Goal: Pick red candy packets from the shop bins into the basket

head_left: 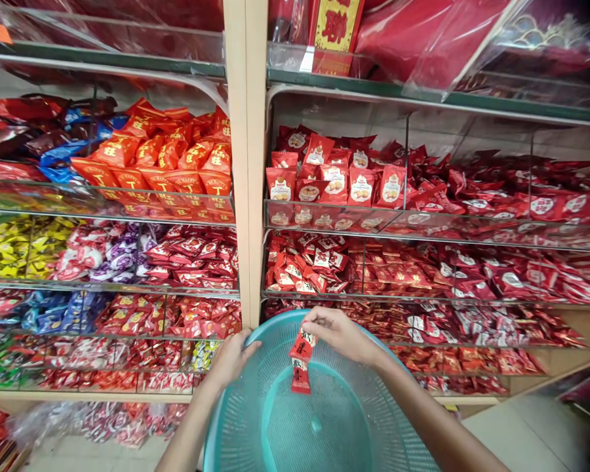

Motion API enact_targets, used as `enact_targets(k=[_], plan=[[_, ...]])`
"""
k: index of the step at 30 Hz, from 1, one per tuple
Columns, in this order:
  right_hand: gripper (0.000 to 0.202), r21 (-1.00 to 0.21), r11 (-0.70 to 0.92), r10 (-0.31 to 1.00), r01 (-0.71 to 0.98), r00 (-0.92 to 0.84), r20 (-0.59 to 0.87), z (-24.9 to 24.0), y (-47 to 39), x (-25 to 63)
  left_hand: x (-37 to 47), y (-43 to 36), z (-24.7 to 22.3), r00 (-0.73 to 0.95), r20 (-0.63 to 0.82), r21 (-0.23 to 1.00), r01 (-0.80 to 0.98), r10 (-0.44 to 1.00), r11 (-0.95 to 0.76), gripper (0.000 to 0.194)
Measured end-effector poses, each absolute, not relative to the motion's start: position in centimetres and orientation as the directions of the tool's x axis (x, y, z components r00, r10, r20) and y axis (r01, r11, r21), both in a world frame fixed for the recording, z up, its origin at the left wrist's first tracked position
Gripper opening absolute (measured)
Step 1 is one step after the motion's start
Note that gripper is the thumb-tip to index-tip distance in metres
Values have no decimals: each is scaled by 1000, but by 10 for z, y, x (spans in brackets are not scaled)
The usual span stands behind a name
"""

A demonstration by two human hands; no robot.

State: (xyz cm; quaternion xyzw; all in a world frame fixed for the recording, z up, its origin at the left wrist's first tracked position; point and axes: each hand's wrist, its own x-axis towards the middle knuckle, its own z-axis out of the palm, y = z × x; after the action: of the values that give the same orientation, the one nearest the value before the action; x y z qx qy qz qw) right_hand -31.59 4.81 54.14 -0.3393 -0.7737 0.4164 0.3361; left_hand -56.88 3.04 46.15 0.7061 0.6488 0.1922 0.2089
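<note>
A teal plastic basket (319,419) with mesh sides is in front of me, tilted so that its inside shows. My left hand (231,357) grips the rim on the left side, with the thumb over the edge. Over the inside of the basket, my right hand (337,331) pinches a small red candy packet (303,342) with black characters. A second red packet (300,377) of the same look hangs directly below it; I cannot tell whether the two are joined. Behind the basket's far rim, red packets with white patches (302,269) fill a shelf bin.
A wooden upright (252,164) divides the shelves. Orange-red packets (177,157) and yellow-wrapped candies (19,246) lie on the left. Red biscuit packets (334,180) stand on the right behind a clear plastic lip (447,226). Plastic bags of candy (113,423) rest low at left.
</note>
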Motion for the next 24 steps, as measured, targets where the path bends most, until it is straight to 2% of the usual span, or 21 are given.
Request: enact_targets(k=[3, 5, 8, 13, 19, 24], plan=[[27, -889, 288, 784, 357, -620, 5, 490, 65, -301, -569, 30, 459, 91, 9, 555, 828, 996, -81, 29], [25, -852, 259, 751, 455, -649, -119, 459, 76, -294, -569, 30, 458, 92, 17, 557, 826, 996, -86, 30], [20, -798, 263, 720, 543, -660, -212, 431, 86, -288, -569, 30, 457, 84, 26, 549, 832, 996, -84, 30], [15, -773, 249, 738, 584, -631, -239, 418, 88, -291, -568, 31, 460, 82, 26, 545, 834, 996, -83, 31], [14, -737, 267, 808, 621, -561, -180, 419, 79, -300, -568, 31, 463, 75, 17, 526, 848, 997, -73, 27], [13, -529, 341, 897, 777, -438, -64, 438, 68, -305, -569, 31, 465, 87, 13, 531, 844, 996, -81, 27]])
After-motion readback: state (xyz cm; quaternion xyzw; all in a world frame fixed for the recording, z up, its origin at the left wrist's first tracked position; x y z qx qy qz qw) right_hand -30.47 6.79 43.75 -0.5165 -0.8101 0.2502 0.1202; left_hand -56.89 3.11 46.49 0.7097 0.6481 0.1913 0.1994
